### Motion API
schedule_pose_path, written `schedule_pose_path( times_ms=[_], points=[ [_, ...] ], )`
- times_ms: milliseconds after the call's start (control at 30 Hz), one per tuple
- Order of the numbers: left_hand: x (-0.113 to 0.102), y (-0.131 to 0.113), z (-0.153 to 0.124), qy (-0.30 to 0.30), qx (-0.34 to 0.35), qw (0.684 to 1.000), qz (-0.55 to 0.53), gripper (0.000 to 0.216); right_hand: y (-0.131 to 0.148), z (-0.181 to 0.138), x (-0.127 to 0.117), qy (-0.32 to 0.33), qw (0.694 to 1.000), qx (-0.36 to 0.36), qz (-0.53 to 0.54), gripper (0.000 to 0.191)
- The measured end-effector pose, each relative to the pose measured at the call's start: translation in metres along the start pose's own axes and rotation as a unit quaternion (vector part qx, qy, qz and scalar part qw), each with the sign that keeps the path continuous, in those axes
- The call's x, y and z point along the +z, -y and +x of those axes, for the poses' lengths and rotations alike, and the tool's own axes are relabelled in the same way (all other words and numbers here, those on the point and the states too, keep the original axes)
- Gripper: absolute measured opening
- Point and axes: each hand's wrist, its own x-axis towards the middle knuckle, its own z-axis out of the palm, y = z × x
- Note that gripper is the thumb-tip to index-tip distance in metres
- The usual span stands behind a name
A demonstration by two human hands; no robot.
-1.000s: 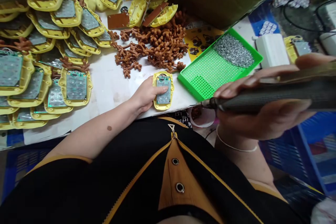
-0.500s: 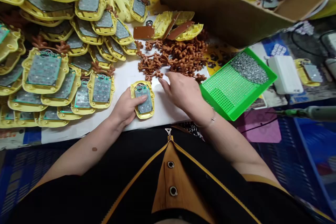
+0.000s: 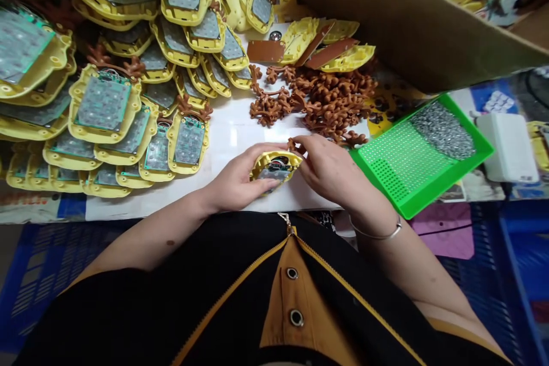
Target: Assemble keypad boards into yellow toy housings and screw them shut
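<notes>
Our left hand wraps around a yellow shell, thumb over its inner face and fingers behind the far edge. Our right hand meets it at the shell's right side, thumb and fingers drawn together on a small brown antler piece; we cannot tell whether that piece is seated in the shell. Half a second ago our right hand was at the brown heap, well apart from the shell, which showed its grey face fully; now we have the shell tilted just above the near edge of the white tabletop. Its wired end points away from us, and its long axis, running away from our body, looks foreshortened. Beyond our right hand sits the green tray; farther off lie the heap of brown pieces and a cardboard box.
</notes>
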Motion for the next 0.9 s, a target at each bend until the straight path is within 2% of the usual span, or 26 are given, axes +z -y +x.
schedule_pose_path(
  times_ms=[133, 267, 367, 467, 567, 600, 667, 767, 833, 900],
  points=[
    [0.012, -0.009, -0.005, -0.025, -0.069, 0.991, -0.108, 0.046, -0.009, -0.012, 0.017, -0.107, 0.988, -0.082, 0.069, 0.026],
    [0.02, -0.016, -0.009, -0.055, -0.154, 0.938, -0.305, 0.05, -0.013, -0.025, 0.029, -0.249, 0.96, -0.129, 0.019, 0.03],
    [0.022, -0.021, -0.008, -0.059, -0.182, 0.912, -0.363, 0.053, -0.012, -0.031, 0.031, -0.32, 0.932, -0.157, 0.062, 0.031],
    [0.023, -0.023, -0.007, -0.073, -0.195, 0.904, -0.373, 0.056, -0.015, -0.032, 0.029, -0.328, 0.92, -0.145, 0.16, 0.025],
    [0.024, -0.021, -0.006, -0.1, -0.211, 0.907, -0.351, 0.054, -0.022, -0.029, 0.024, -0.346, 0.898, -0.014, 0.271, 0.011],
    [0.024, -0.019, -0.005, -0.106, -0.217, 0.91, -0.337, 0.052, -0.024, -0.028, 0.022, -0.339, 0.878, 0.036, 0.335, 0.009],
    [0.027, -0.017, -0.005, -0.107, -0.234, 0.916, -0.307, 0.048, -0.026, -0.025, 0.018, -0.283, 0.822, 0.098, 0.485, 0.018],
    [0.032, -0.015, -0.003, -0.094, -0.251, 0.923, -0.276, 0.046, -0.02, -0.021, 0.013, -0.192, 0.743, 0.113, 0.63, 0.033],
    [0.035, -0.015, -0.002, -0.089, -0.25, 0.927, -0.264, 0.047, -0.014, -0.019, 0.013, -0.17, 0.721, 0.113, 0.663, 0.038],
    [0.037, -0.014, -0.001, -0.078, -0.243, 0.932, -0.257, 0.048, -0.009, -0.018, 0.014, -0.154, 0.715, 0.108, 0.674, 0.037]
  ],
)
